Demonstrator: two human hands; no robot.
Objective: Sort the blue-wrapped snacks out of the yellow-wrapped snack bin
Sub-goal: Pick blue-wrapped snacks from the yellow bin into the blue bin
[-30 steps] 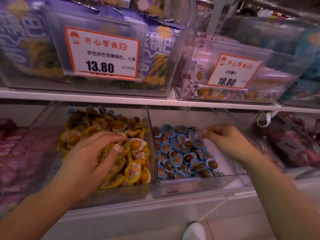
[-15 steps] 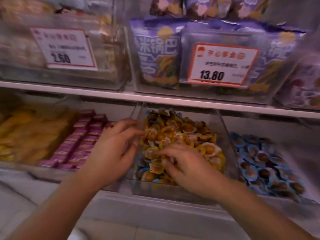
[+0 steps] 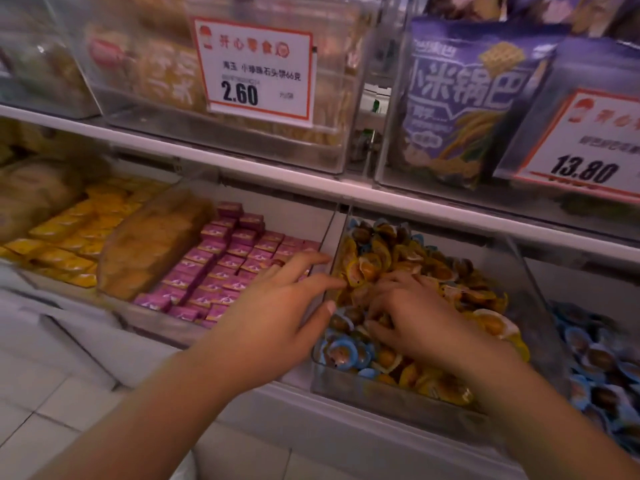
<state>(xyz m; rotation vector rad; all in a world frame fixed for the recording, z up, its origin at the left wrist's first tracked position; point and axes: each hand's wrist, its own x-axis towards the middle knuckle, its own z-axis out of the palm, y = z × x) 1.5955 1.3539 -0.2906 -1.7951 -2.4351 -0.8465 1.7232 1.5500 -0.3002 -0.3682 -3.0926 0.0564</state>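
Observation:
A clear bin point(image 3: 388, 393) on the lower shelf holds a heap of yellow-wrapped snacks point(image 3: 377, 265). Several blue-wrapped snacks point(image 3: 341, 351) lie mixed in at its front left corner. My right hand point(image 3: 412, 317) is down in the heap with its fingers curled into the wrappers; what they hold is hidden. My left hand point(image 3: 277, 313) hovers at the bin's left wall, fingers spread and straight, tips touching the yellow snacks at the edge. A second bin of blue-wrapped snacks point(image 3: 602, 362) stands to the right.
Left of the yellow bin lie purple packets point(image 3: 221, 265), then a tan bag point(image 3: 149, 244) and yellow packets point(image 3: 69, 237). The upper shelf point(image 3: 311, 185) carries clear bins with price tags 2.60 point(image 3: 254, 67) and 13.80 point(image 3: 588, 147). Tiled floor lies below.
My right hand has left the blue bin and dug into the yellow one. My left hand has shifted to the bin's left wall. The view has swung left.

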